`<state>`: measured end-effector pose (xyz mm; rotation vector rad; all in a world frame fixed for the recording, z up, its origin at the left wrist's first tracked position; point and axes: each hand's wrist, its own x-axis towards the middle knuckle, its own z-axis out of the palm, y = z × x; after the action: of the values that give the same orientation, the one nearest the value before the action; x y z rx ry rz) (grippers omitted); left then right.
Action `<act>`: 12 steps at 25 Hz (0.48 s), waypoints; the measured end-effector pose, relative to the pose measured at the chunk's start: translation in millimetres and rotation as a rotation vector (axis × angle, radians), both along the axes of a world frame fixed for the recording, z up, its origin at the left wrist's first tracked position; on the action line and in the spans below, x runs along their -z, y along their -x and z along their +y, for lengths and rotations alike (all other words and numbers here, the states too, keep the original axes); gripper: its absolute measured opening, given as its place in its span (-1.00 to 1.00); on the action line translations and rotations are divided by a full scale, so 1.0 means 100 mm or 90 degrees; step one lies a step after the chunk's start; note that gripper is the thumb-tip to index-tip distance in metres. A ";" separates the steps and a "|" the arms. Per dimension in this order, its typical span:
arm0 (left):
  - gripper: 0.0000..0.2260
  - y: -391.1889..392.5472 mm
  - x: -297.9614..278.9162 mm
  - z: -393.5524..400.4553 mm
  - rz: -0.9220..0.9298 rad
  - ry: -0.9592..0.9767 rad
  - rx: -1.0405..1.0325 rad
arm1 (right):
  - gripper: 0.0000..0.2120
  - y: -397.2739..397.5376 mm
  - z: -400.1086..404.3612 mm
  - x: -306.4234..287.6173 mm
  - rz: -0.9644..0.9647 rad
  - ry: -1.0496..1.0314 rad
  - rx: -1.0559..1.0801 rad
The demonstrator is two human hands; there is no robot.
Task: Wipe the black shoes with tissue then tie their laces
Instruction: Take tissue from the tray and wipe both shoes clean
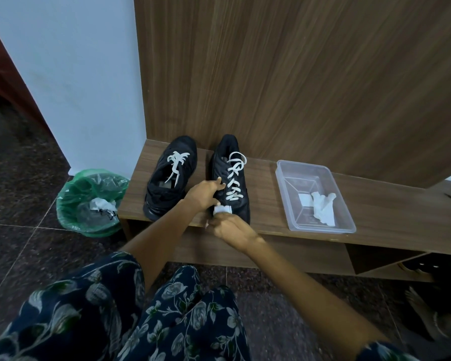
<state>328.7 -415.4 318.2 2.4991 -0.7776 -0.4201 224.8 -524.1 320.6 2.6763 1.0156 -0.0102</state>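
Two black shoes with white laces stand side by side on a low wooden bench [268,220]. The left shoe [167,183] has its laces bunched near the tongue. The right shoe [241,178] has loose laces crossing its front. My left hand [205,191] grips the right shoe's left side, fingers lying over its upper. My right hand [232,226] pinches a folded white tissue [222,209] and presses it against the near toe end of that shoe.
A clear plastic tray [287,183] with more white tissues [320,207] sits on the bench to the right. A bin lined with a green bag [89,201], holding used tissue, stands on the dark tiled floor to the left. A wooden panel rises behind the bench.
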 end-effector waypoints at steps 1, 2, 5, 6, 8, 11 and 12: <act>-0.42 0.00 0.01 0.00 0.010 0.003 -0.002 | -0.73 0.12 -0.06 0.04 -0.014 -0.007 -0.017; -0.41 0.00 0.01 -0.01 0.018 0.004 -0.003 | -0.71 0.27 -0.15 0.05 -0.022 -0.043 -0.017; -0.40 0.01 -0.01 0.01 0.024 -0.003 -0.010 | -0.61 0.52 -0.42 0.08 -0.046 -0.310 0.166; -0.40 0.01 -0.02 0.01 0.026 -0.007 -0.009 | -0.58 0.50 -0.48 0.09 -0.038 -0.422 0.291; -0.42 0.02 -0.07 -0.06 0.026 -0.006 -0.008 | -0.63 0.32 -0.56 0.12 -0.018 -0.589 0.495; -0.62 -0.04 -0.24 -0.16 0.093 0.148 -0.136 | -0.76 -0.04 -0.56 0.12 -0.049 -0.695 0.633; -0.68 -0.10 -0.29 -0.20 0.086 0.191 -0.192 | -0.79 -0.16 -0.56 0.10 -0.055 -0.725 0.689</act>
<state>338.8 -435.0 347.6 2.2309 -0.3709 -0.3327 240.7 -579.6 310.6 3.7409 -0.8618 0.6092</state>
